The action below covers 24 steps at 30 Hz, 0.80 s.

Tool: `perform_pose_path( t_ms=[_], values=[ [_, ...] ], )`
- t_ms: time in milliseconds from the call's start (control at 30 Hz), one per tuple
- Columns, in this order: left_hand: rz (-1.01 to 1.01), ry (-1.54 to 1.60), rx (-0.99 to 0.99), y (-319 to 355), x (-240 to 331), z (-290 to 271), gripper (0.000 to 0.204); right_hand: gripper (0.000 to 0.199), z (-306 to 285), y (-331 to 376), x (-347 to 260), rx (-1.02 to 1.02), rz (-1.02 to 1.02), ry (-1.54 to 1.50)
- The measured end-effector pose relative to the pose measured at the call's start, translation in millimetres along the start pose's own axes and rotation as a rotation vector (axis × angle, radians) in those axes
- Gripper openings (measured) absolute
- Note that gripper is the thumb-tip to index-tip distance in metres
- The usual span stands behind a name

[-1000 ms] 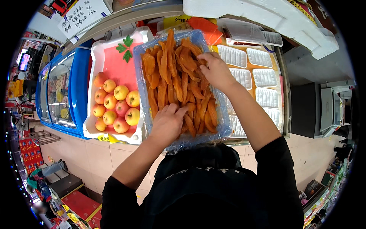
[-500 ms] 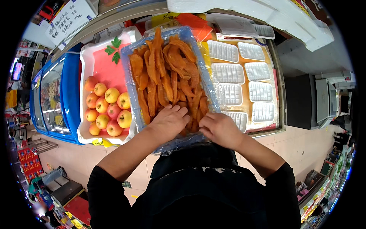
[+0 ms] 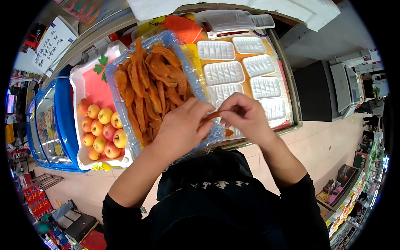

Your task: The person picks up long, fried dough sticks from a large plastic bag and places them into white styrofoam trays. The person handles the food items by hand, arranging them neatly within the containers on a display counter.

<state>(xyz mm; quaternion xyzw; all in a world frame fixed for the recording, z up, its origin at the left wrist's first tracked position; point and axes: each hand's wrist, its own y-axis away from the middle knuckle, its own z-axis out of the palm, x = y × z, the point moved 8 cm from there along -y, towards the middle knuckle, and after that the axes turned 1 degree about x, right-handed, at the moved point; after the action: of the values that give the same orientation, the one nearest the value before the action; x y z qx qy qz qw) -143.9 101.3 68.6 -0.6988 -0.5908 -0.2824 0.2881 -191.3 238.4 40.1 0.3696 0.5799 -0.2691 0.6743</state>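
A strip of dried sweet potato [image 3: 213, 116], orange-brown, is stretched between my two hands at the near right corner of the blue crate. My right hand [image 3: 246, 118] pinches one end over the white trays. My left hand [image 3: 182, 127] grips the other end, its back covering part of the strips below. The plastic-lined blue crate [image 3: 111, 79] holds a heap of similar strips [image 3: 143, 89]. Just under my right hand, a small orange piece [image 3: 228, 132] lies at the nearest white tray [image 3: 236, 134], which is partly hidden.
Several white foam trays [image 3: 243, 73] lie in two columns on the board right of the crate. On the left, a white foam box [image 3: 81, 152] holds apples [image 3: 109, 131] and green leaves [image 3: 100, 68]. A clear-lidded container [image 3: 229, 21] sits at the back. A blue freezer [image 3: 68, 125] stands farther left.
My hands have come up from the crate's near end and moved right, now holding a strip between them. The view has turned, so the crate and trays appear farther left.
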Motion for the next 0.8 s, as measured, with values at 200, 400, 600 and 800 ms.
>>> perform_pose_path(
  t_ms=[200, 400, 600, 800],
  values=[
    [-0.427, -0.055, 0.059, 43.0, -86.9, 34.9, 0.027, 0.017, -123.3, 30.3, 115.3, 0.259, 0.143, 0.13],
    [-0.744, 0.032, 0.047, 64.7, -115.2, 59.8, 0.036, 0.009, -104.8, 30.6, 220.2, 0.073, 0.118, 0.444],
    [-0.93, 0.048, 0.133, 71.1, -125.5, 66.5, 0.058, 0.007, -80.6, 15.3, 212.1, -0.066, -0.106, 0.775],
    [-0.971, -0.149, -0.105, 57.8, -89.6, 62.1, 0.061, 0.023, -86.9, 16.0, 151.5, 0.004, -0.221, 0.695]
  ],
)
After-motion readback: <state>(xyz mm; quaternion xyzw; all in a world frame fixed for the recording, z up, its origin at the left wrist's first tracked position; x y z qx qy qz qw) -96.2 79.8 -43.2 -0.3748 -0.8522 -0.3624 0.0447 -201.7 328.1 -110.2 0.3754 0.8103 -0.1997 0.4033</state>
